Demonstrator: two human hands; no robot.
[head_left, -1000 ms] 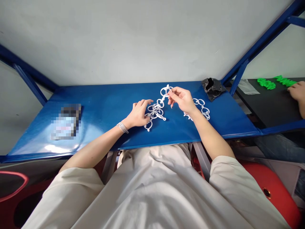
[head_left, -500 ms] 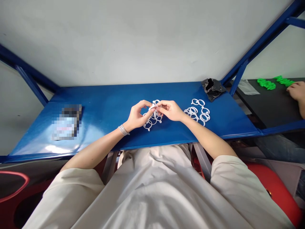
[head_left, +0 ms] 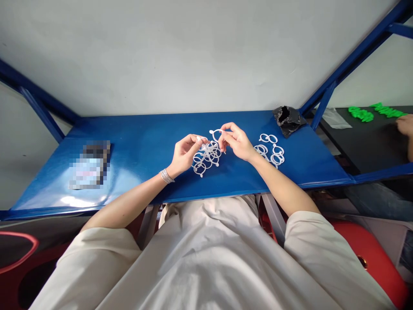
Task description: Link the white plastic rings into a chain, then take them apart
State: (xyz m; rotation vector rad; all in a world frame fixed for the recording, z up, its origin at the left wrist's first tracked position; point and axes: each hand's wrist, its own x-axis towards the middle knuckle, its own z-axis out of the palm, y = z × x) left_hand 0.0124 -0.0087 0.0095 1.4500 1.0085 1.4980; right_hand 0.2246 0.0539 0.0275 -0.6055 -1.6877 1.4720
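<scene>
My left hand point(head_left: 184, 155) pinches a white plastic ring at the upper left of a heap of white rings point(head_left: 209, 150). These thin rings carry small round knobs and overlap on the blue table. My right hand point(head_left: 238, 143), a little right of the heap, holds one white ring point(head_left: 211, 131) between its fingertips, its knob pointing left. Fingers hide part of that ring. More white rings point(head_left: 274, 146) lie to the right, some linked in a curved row, partly covered by my right wrist.
A crumpled black plastic bag point(head_left: 288, 120) sits at the table's back right. On the left of the blue table point(head_left: 145, 133) lies a blurred-out flat object point(head_left: 92, 165). Beyond the right frame post, another person's hand point(head_left: 405, 125) is beside green pieces point(head_left: 360, 114) on a black surface.
My hands have drawn apart: the right moved right and up with a ring, the left stayed by the heap. The other person's hand shifted right.
</scene>
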